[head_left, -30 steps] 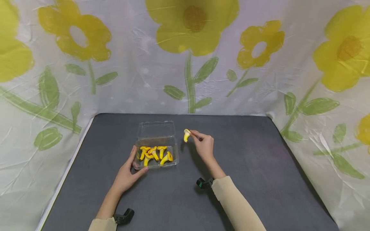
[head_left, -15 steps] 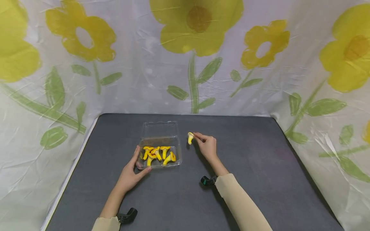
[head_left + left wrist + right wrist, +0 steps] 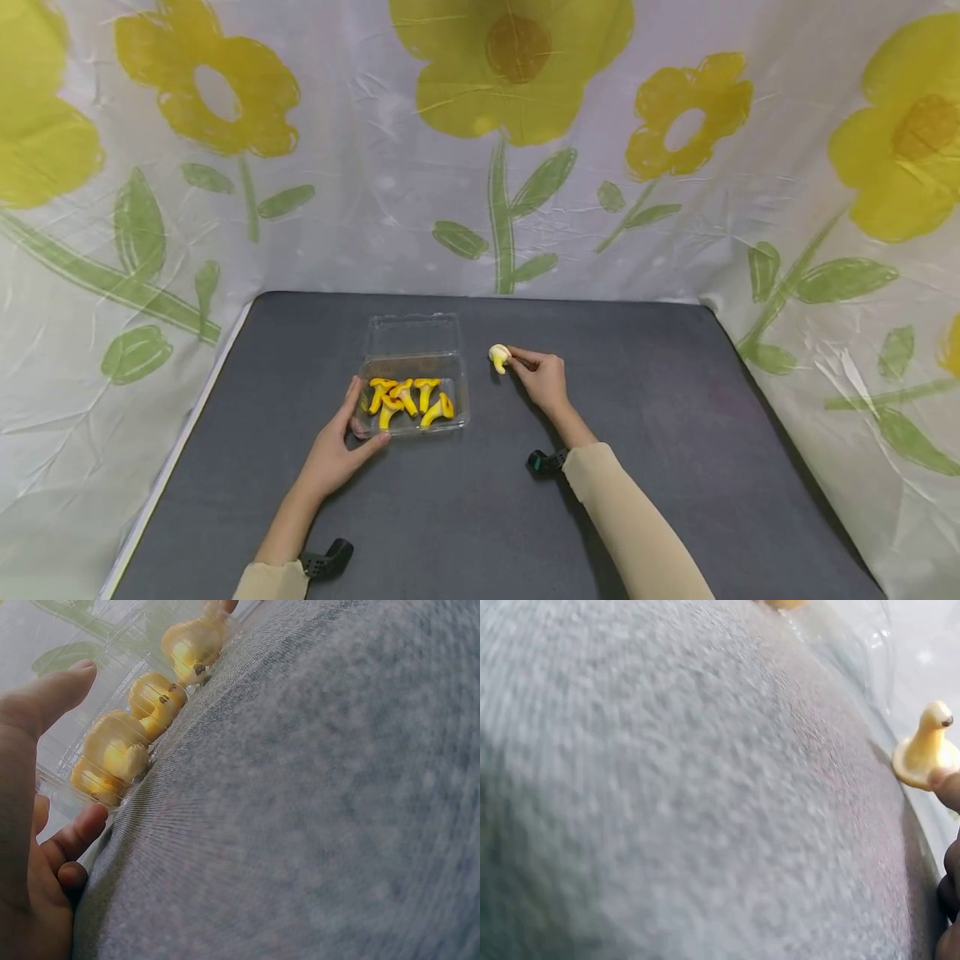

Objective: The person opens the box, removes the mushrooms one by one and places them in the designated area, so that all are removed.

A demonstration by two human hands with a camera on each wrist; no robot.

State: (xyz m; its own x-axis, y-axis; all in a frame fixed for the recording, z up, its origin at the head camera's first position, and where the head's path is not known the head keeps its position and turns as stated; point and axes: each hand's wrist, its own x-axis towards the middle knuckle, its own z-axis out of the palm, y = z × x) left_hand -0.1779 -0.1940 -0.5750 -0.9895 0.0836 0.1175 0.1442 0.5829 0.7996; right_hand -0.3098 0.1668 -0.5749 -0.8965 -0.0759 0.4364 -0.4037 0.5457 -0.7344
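Note:
In the head view, my left hand holds the near left corner of a clear plastic clamshell box, thumb at the front and fingers along the left side. Several yellow chanterelle mushrooms lie inside it; the left wrist view shows mushrooms through the plastic. To the right of the box, my right hand pinches another chanterelle mushroom between thumb and fingers, just above the table. Its stem points up in the right wrist view, where the mushroom has a dark-tipped end.
The box's transparent lid stands open on the far side. A dark grey table lies beneath everything, with a flower-printed curtain along its back and sides. Black wrist cameras sit on both forearms.
The right hand has lowered slightly towards the table and turned the mushroom, so its cap faces more to the viewer. The left hand and box stay put; the head view shifted a little.

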